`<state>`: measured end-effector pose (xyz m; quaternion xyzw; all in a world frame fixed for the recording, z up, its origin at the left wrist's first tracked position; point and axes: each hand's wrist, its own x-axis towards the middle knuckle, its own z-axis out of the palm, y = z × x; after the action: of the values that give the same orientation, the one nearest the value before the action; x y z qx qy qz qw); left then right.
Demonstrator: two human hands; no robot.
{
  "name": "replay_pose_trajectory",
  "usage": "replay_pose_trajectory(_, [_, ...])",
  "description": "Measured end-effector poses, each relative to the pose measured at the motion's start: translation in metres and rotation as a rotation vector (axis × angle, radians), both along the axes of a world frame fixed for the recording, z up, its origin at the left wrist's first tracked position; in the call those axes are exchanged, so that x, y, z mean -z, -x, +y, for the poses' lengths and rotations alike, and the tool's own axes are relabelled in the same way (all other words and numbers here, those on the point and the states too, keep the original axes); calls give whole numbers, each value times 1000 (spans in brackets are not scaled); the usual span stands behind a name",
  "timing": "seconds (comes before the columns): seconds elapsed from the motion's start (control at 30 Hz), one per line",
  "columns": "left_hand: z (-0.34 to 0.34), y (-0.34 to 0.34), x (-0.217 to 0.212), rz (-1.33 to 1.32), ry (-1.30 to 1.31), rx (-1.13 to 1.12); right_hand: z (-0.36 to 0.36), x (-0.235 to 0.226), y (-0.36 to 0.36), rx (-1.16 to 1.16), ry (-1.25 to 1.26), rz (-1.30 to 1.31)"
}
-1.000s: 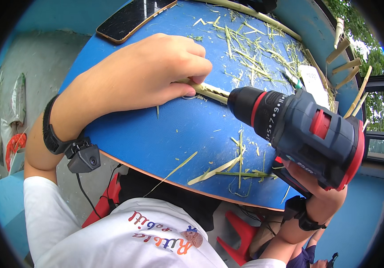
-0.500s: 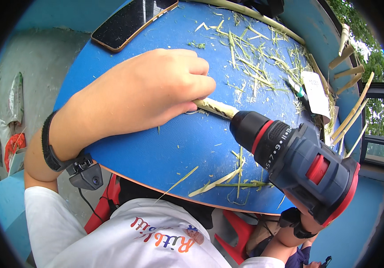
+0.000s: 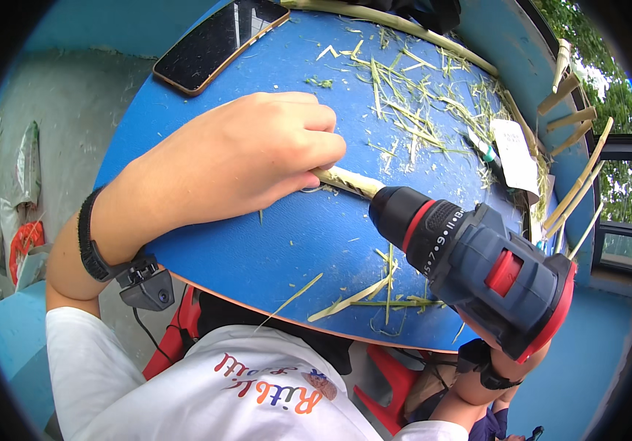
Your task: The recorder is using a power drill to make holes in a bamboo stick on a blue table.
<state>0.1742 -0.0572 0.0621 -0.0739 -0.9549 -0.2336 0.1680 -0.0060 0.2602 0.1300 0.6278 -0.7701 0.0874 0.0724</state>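
Note:
My left hand (image 3: 286,147) is closed round a pale, green-streaked stalk (image 3: 351,181) over the blue table (image 3: 250,253). The stalk's right end meets the black chuck of a cordless drill (image 3: 467,253), which is dark grey with red trim. Behind the drill body, my right hand (image 3: 523,366) supports it from below; its fingers and the drill handle are mostly hidden. Whether the chuck grips the stalk or a bit runs into it, I cannot tell.
Plant shavings (image 3: 419,110) litter the far right of the table. A phone (image 3: 220,44) lies at the far left. Along the back edge runs a long stalk (image 3: 404,23). A white paper tag (image 3: 514,158) and cut stalks (image 3: 577,195) are at the right.
The drill has shifted slightly left, and my left hand has moved a little down and left with the stalk. Both hands keep their hold.

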Motion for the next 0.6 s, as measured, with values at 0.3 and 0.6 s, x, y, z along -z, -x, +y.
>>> replay_pose_trajectory(0.3, [0, 1, -1, 13, 15, 2, 1, 0, 2, -5, 3, 8])
replay_pose_trajectory(0.6, [-2, 0, -1, 40, 27, 9, 4, 0, 2, -6, 1, 23])
